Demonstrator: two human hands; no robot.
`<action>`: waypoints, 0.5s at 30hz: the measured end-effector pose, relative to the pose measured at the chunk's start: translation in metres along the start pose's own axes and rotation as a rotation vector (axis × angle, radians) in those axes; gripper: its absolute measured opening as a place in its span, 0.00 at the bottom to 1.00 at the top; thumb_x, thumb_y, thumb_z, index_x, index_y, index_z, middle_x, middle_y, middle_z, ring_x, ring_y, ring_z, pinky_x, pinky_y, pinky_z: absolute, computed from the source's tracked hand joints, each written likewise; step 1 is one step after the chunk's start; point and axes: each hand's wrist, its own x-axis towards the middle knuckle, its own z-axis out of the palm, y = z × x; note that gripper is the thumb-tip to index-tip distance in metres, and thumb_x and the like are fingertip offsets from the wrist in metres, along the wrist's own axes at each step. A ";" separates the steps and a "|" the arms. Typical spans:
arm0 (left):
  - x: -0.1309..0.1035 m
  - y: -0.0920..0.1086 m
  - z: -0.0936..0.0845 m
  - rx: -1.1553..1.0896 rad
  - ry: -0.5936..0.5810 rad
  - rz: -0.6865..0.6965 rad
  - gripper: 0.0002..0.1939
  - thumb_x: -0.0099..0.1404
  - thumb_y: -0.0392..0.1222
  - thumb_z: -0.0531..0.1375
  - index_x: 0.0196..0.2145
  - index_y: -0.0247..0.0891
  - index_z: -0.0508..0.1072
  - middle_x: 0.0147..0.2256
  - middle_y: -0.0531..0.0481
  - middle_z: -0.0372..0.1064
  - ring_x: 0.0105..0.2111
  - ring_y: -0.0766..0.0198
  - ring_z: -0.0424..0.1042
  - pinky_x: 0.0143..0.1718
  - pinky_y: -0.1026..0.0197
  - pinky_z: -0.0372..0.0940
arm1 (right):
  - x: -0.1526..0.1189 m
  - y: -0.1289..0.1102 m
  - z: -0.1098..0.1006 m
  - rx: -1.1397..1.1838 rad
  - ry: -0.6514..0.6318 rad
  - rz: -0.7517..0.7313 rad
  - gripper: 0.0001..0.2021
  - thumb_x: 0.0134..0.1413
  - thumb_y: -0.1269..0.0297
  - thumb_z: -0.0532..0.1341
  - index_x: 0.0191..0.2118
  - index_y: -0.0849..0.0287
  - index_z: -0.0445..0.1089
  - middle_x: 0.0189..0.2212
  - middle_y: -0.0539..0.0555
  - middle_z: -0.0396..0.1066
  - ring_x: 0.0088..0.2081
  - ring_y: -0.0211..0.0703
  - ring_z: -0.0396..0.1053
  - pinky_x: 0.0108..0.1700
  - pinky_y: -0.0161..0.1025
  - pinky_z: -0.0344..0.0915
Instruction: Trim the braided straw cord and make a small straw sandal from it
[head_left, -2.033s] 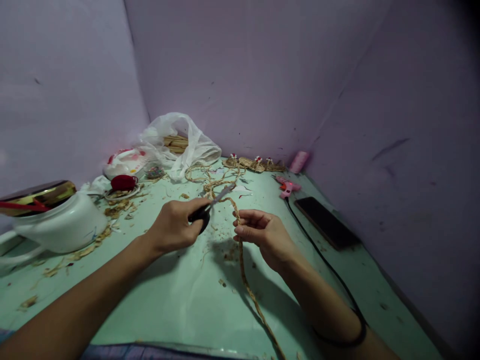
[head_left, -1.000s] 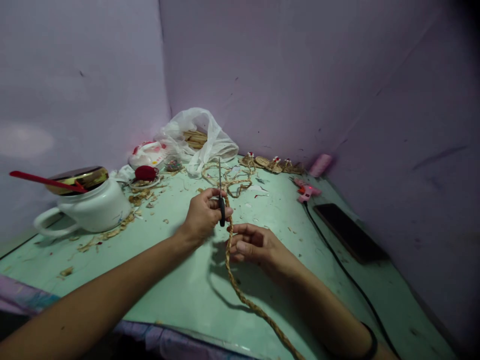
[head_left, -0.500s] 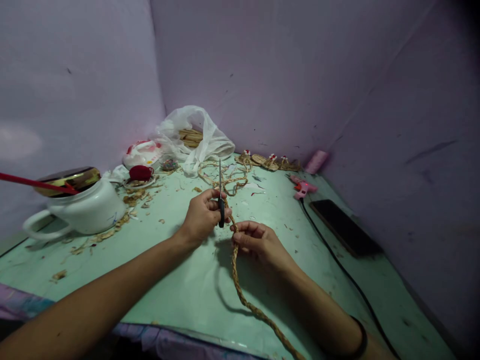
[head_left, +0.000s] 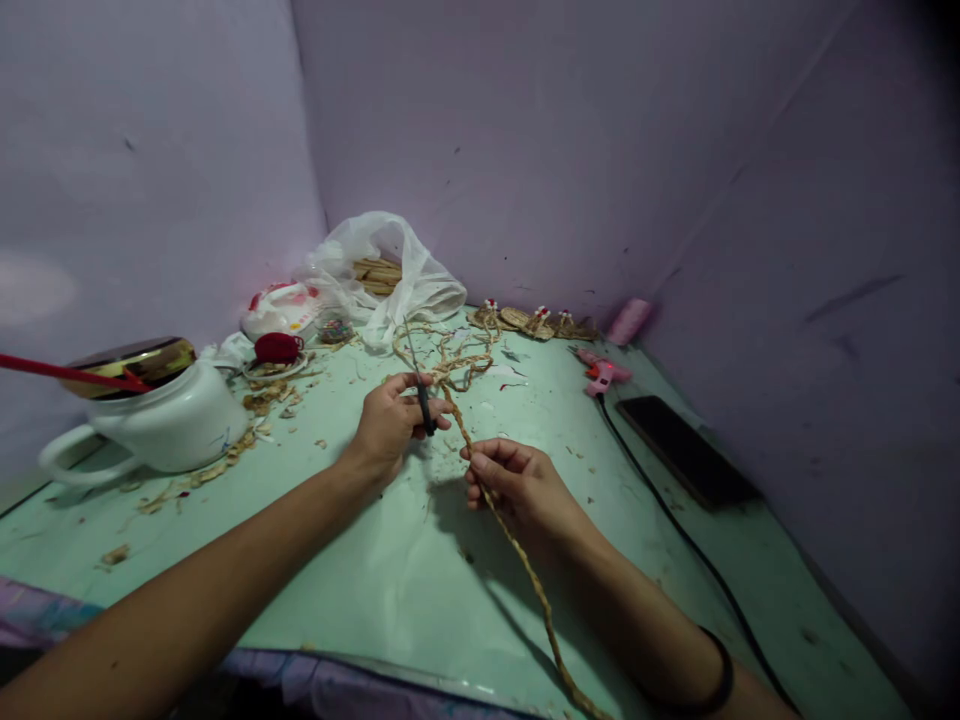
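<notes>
Black-handled scissors (head_left: 424, 404) are held in my left hand (head_left: 390, 422), with the blades pointing up and away. A braided straw-coloured cord (head_left: 538, 590) is pinched between thumb and fingers of my right hand (head_left: 517, 482). From that pinch the cord runs down to the near right edge of the view. Its other part passes close beside my left fingertips to a loose tangle of cord (head_left: 469, 362) farther back on the table.
On the green table (head_left: 360, 590) stand a white mug (head_left: 176, 420) at left and a plastic bag (head_left: 420, 280) behind. Woven pieces (head_left: 536, 322), a pink glue gun (head_left: 604, 374) with black cable, and a phone (head_left: 686, 452) are at right. Straw scraps lie about.
My left hand has moved a little left with the scissors, which now tilt more. The near part of the cord hangs straighter and farther right. My right hand has barely moved.
</notes>
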 end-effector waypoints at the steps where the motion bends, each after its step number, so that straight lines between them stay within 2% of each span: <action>1: 0.001 0.000 -0.001 0.003 -0.004 -0.009 0.22 0.41 0.35 0.64 0.36 0.36 0.63 0.21 0.53 0.70 0.19 0.67 0.68 0.20 0.68 0.58 | 0.000 0.000 0.000 -0.002 -0.004 -0.007 0.13 0.30 0.62 0.70 0.25 0.63 0.70 0.16 0.48 0.68 0.17 0.32 0.63 0.23 0.32 0.62; 4: 0.002 -0.002 -0.002 0.037 -0.031 -0.027 0.20 0.42 0.36 0.64 0.35 0.36 0.63 0.20 0.55 0.68 0.18 0.67 0.68 0.19 0.69 0.56 | 0.001 0.001 -0.001 -0.009 -0.001 -0.027 0.14 0.31 0.63 0.69 0.28 0.63 0.70 0.17 0.48 0.68 0.17 0.31 0.63 0.23 0.32 0.62; 8: 0.000 -0.002 -0.001 0.060 -0.071 -0.093 0.18 0.45 0.37 0.63 0.35 0.35 0.63 0.21 0.52 0.69 0.18 0.67 0.68 0.18 0.68 0.56 | 0.002 0.003 -0.003 -0.022 0.013 -0.039 0.18 0.31 0.64 0.69 0.34 0.62 0.70 0.16 0.47 0.68 0.16 0.31 0.62 0.22 0.32 0.59; 15: 0.003 -0.001 -0.001 0.023 0.011 -0.090 0.18 0.43 0.33 0.62 0.34 0.37 0.63 0.22 0.52 0.70 0.19 0.69 0.68 0.18 0.71 0.53 | 0.003 0.005 -0.005 -0.095 0.003 -0.070 0.17 0.33 0.65 0.67 0.36 0.61 0.71 0.16 0.45 0.66 0.16 0.32 0.60 0.21 0.33 0.57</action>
